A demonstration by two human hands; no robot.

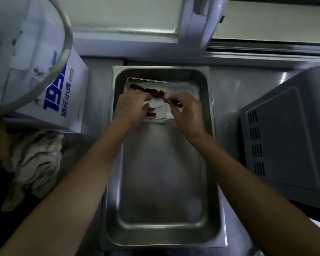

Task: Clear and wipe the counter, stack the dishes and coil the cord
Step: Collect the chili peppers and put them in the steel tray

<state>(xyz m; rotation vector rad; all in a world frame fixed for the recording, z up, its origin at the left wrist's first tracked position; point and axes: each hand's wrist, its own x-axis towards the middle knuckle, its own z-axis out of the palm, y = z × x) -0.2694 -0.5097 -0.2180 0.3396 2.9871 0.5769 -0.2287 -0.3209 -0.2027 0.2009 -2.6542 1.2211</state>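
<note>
A deep steel pan (163, 182) sits on the counter in front of me. At its far end lies a white rectangular dish (175, 89) smeared with dark red sauce (148, 90). My left hand (131, 106) rests on the dish's left part, fingers over the sauce. My right hand (187, 111) is over the dish's right part and pinches a thin reddish piece (166, 101) between thumb and fingertip. What that piece is I cannot tell. No cord is in view.
A white and blue carton (63, 100) stands left of the pan, with a glass-rimmed round object (50, 58) above it. A crumpled cloth (33, 163) lies at the left. A grey appliance with vents (281, 137) stands at the right. A window frame (198, 21) runs behind.
</note>
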